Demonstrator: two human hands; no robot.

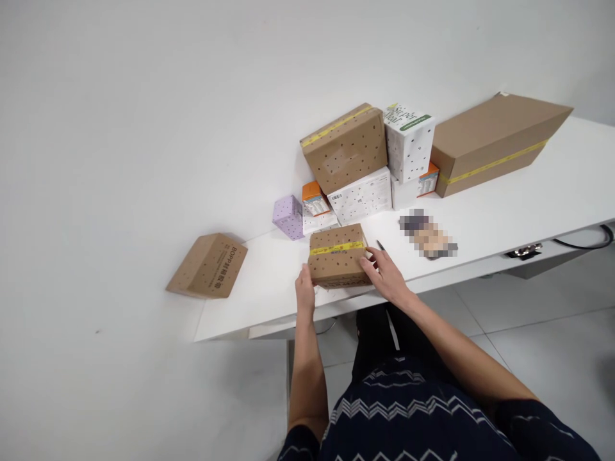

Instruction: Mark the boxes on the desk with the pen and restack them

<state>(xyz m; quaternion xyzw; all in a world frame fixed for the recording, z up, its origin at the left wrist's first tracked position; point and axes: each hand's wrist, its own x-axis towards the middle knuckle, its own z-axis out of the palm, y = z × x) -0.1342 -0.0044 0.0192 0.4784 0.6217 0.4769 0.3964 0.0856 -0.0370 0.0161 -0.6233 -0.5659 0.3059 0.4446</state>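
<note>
A small brown cardboard box [336, 264] with dark dots and a strip of yellow tape across its top is between my two hands, at the front of the white table [262, 282]. My left hand [305, 291] presses on its left side, fingers partly hidden behind the edge. At the right side my right hand [384, 272] grips the box, with thumb and fingers near the end of the tape. A thin dark pen-like item [380, 245] lies just beyond my right hand.
Behind stand a dotted brown carton [346, 150], white boxes [360, 195], a tall white box [410, 147], an orange-topped box [316, 200] and a purple box [287, 218]. A long carton [494, 144] is right, another carton [216, 266] far left. A blurred-out item [427, 234] lies right.
</note>
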